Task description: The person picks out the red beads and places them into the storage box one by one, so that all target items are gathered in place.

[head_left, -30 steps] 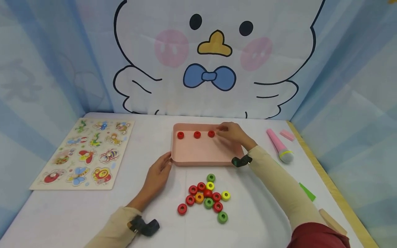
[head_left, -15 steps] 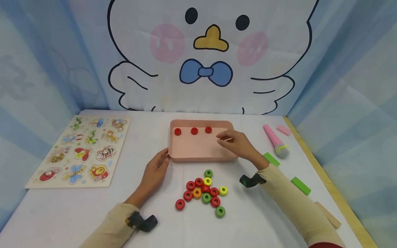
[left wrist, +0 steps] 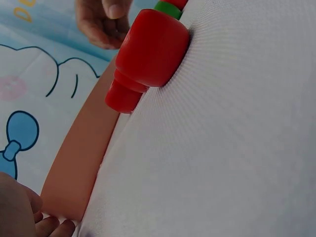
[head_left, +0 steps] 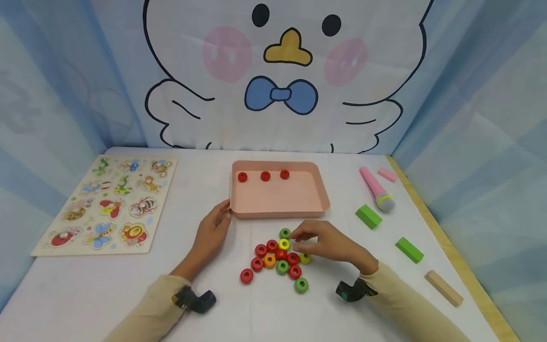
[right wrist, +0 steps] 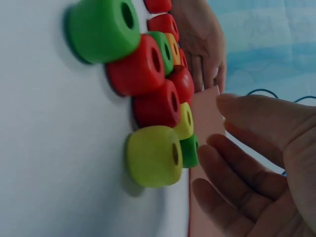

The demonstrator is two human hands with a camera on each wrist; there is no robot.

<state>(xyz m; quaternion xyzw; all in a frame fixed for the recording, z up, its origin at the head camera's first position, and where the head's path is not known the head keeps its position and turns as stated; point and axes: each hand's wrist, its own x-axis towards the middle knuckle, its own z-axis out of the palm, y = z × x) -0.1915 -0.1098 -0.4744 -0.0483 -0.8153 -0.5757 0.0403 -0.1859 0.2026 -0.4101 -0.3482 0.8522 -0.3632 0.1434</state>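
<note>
A pink rectangular tray (head_left: pixel 282 213) lies mid-table with three red beads (head_left: pixel 265 176) in a row along its far side. My left hand (head_left: pixel 212 232) touches the tray's near left corner with its fingertips. In front of the tray is a loose cluster of red, green, yellow and orange beads with holes. Over the cluster's right side hangs my right hand (head_left: pixel 326 241), thumb and fingers apart and nothing between them. Its fingers are close to a green bead (head_left: pixel 285 233) and a yellow bead (head_left: pixel 284 244). In the right wrist view another yellow bead (right wrist: pixel 154 157) is nearest that hand.
At left lies a board with animal pictures (head_left: pixel 107 209). On the right are a pink toy microphone (head_left: pixel 378 189), a pink block (head_left: pixel 386 174), two green blocks (head_left: pixel 369 216) and a plain wooden block (head_left: pixel 444 288). A cartoon curtain (head_left: pixel 279 128) stands behind the table.
My right hand has left the third red bead in the tray and moved back toward me, over the bead cluster. The left hand stays at the tray's corner. The head view has shifted slightly.
</note>
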